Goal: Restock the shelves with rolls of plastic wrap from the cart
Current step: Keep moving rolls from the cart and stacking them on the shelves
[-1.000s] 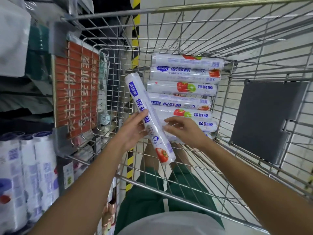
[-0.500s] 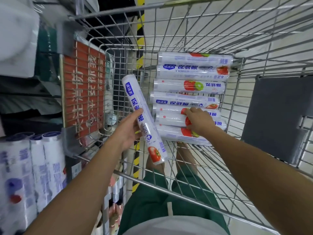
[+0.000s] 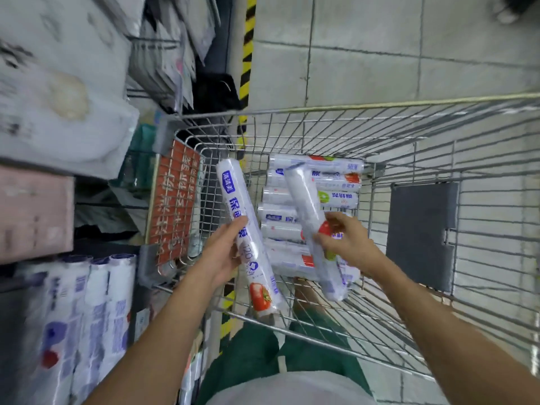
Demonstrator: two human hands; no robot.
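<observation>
Both hands are clamped on rolls. The left hand (image 3: 222,255) curls its fingers round the middle of one roll of plastic wrap (image 3: 238,200), held slanting above the cart's left side. The right hand (image 3: 347,244) grips a second roll (image 3: 301,194) at its lower half, tilted over the stack. The wire cart (image 3: 380,108) stands just beside the upright shelved rolls (image 3: 96,302) at lower left, and the remaining rolls (image 3: 277,232) lie crosswise on its bottom. The largest risk, I judge, is the swing leftward out of the basket: a long roll could catch the cart's rim or the red sign panel (image 3: 172,200) and be knocked loose. Next, the film wrapping looks slick, so the off-centre hold on the right may let that roll tip and slide out. Least, a careless placement could topple the standing rolls.
</observation>
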